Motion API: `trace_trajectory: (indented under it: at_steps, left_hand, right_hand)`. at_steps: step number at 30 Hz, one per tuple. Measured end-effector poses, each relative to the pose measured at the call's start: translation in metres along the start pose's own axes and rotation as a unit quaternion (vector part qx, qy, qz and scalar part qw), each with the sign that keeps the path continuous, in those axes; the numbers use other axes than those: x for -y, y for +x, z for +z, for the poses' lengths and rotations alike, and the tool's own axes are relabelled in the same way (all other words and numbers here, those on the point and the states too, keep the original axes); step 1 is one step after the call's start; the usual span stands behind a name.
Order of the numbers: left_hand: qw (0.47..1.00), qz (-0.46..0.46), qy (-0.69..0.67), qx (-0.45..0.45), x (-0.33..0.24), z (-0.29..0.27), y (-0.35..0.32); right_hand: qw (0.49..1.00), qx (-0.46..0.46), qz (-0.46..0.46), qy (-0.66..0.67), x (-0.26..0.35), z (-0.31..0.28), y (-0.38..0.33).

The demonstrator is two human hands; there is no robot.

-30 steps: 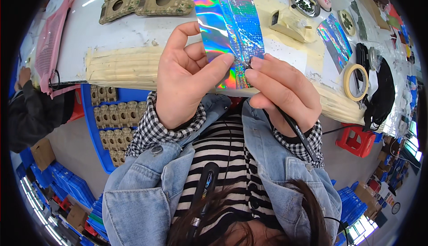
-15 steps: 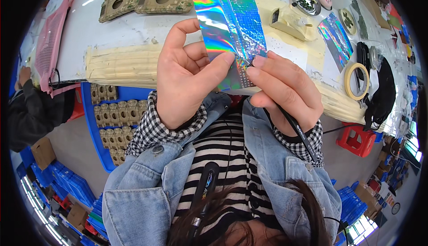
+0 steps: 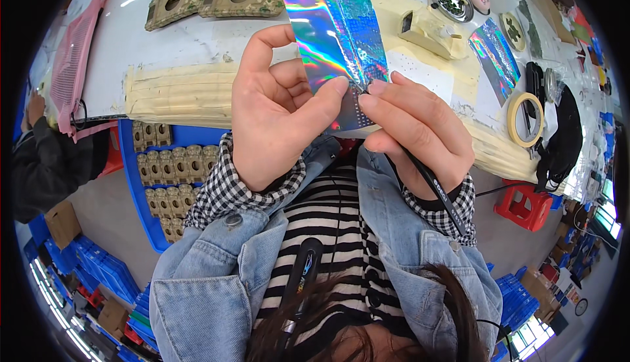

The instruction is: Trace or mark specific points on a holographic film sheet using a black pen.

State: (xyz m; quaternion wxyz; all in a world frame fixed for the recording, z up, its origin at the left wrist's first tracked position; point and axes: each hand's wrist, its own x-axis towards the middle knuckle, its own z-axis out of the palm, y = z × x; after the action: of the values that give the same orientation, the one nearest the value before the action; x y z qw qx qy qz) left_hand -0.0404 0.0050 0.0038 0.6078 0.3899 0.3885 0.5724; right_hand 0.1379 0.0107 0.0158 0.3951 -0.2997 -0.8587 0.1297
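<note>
Right hand (image 3: 413,136) pinches the lower edge of the shiny rainbow sheet (image 3: 338,40) and also holds a thin black pen (image 3: 436,188) | left hand (image 3: 275,109) grips the sheet's left side, thumb in front | best to pick slowly so it stays flat | sheet stands above both hands, over the white table (image 3: 164,54) | tape roll (image 3: 525,119) far right.
</note>
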Motion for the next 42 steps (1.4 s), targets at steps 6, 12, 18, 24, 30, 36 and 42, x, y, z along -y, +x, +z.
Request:
trace_trajectory:
  at_steps: [6,12,18,24,30,36,42]
  left_hand:
    - [0.998,0.042,0.048,-0.016,0.002,0.002,0.000]
    - [0.999,0.023,0.039,-0.017,0.000,0.002,-0.001]
    - [0.997,0.033,0.062,-0.020,0.003,0.001,-0.001]
    - [0.996,0.052,0.064,-0.027,0.006,0.003,-0.001]
    - [0.978,0.109,0.175,-0.023,0.007,0.003,-0.002]
    - [0.986,0.097,0.136,-0.026,0.010,0.004,-0.002]
    - [0.999,0.004,0.032,-0.032,0.003,0.005,0.001]
  right_hand:
    - [1.000,0.006,0.020,0.006,0.001,0.001,0.000]
    - [1.000,0.007,0.021,0.009,0.001,0.002,-0.001]
    - [1.000,0.015,0.021,0.010,0.001,0.002,-0.001]
    - [1.000,-0.014,0.019,0.003,0.000,0.005,0.002]
    - [0.999,-0.017,0.026,-0.015,0.002,0.004,0.005]
    - [0.999,-0.019,0.024,-0.014,0.001,0.006,0.003]
    - [1.000,-0.024,0.015,-0.012,0.000,0.007,0.003]
